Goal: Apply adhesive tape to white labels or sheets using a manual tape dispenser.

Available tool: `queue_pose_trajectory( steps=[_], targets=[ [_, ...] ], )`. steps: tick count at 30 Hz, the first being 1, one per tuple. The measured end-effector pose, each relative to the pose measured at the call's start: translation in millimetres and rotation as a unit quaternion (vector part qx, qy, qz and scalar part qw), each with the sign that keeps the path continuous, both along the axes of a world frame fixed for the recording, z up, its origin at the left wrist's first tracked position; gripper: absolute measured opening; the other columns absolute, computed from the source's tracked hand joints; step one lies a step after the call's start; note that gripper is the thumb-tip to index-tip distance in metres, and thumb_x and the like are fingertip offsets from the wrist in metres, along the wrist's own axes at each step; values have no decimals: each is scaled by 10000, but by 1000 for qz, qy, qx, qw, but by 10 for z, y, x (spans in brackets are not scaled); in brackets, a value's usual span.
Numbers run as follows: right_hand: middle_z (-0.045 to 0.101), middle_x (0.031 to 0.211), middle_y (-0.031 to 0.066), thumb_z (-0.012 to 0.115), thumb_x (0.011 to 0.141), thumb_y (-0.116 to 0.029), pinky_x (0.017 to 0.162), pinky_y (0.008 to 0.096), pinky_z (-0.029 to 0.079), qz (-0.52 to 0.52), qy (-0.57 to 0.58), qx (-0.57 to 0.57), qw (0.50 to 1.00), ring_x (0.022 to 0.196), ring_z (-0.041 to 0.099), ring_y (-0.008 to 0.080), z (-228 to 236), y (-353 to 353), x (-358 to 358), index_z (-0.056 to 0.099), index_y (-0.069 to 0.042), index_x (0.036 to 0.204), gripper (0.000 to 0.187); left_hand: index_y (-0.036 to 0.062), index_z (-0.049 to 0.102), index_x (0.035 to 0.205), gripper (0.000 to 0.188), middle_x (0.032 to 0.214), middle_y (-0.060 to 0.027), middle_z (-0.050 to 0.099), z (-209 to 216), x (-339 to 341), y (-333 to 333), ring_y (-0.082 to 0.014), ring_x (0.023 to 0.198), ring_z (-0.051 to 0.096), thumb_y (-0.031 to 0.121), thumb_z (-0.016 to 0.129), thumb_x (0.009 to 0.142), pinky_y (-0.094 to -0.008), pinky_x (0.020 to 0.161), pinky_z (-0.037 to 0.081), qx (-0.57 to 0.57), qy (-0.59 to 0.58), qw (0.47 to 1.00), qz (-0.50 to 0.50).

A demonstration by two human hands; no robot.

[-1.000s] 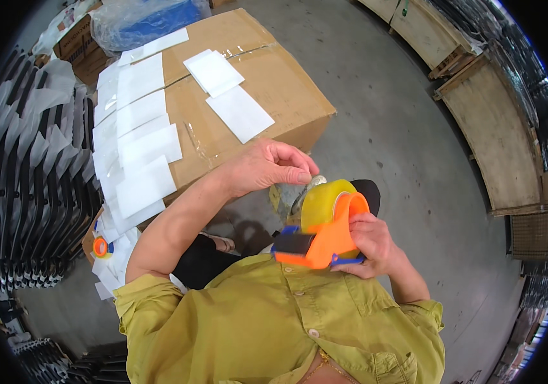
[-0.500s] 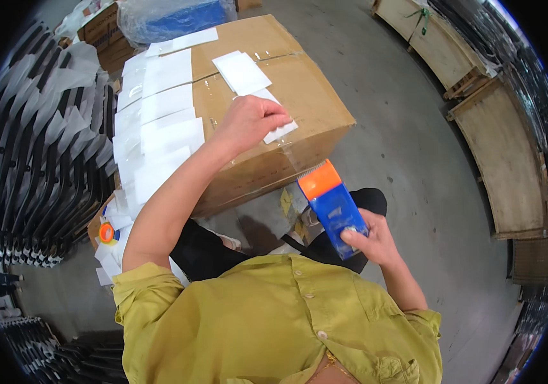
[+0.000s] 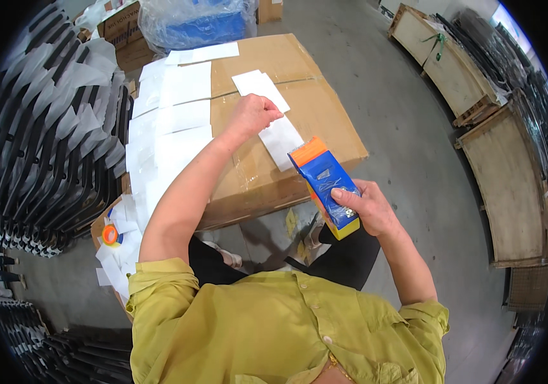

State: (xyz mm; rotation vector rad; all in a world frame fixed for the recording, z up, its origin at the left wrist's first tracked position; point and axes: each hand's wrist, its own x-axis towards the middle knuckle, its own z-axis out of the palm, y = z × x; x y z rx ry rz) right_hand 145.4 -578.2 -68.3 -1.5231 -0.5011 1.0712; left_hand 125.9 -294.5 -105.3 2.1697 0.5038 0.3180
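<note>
My right hand (image 3: pixel 371 206) grips a blue and orange tape dispenser (image 3: pixel 330 180), thumb on its side. Its toothed orange end is beside the near right part of a large cardboard box (image 3: pixel 331 121). My left hand (image 3: pixel 254 118) is closed in a pinch over the box top; what is between the fingertips, if anything, is too small to make out. Just below those fingertips lies a white paper sheet (image 3: pixel 281 144), reaching to the box's near edge. Another small stack of white sheets (image 3: pixel 262 86) lies beyond that hand.
Several white sheets (image 3: pixel 184 115) cover the box's left side. An orange-cored tape roll (image 3: pixel 111 235) rests among loose papers at lower left. Wrapped black frames (image 3: pixel 50 147) stand left, wooden crates (image 3: pixel 504 192) right. A plastic-wrapped blue bundle (image 3: pixel 203 25) is behind the box.
The tape dispenser has risen and tilted, its toothed end now nearer the box edge. My left hand is now at the far end of the near sheet, leaving more of it exposed.
</note>
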Motion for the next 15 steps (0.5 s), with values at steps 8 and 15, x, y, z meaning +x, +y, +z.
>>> queue_pose_trajectory(
  steps=[8,15],
  targets=[
    [628,896,80,662,785,-260,727,253,458,-9,83,-16,996,777,572,114,-147,77,76,597,65,990,390,34,671,804,167,708,-94,638,-488,-42,11,-161,649,590,191,647,752,-292,605,460,3,12,1000,-20],
    [619,920,91,656,766,-331,722,257,450,-8,51,16,999,795,570,130,39,-191,-124,587,63,1010,468,35,682,786,153,644,-40,625,-175,-97,-33,-97,566,558,180,672,739,-259,539,450,-139,-14,989,-56]
  ],
)
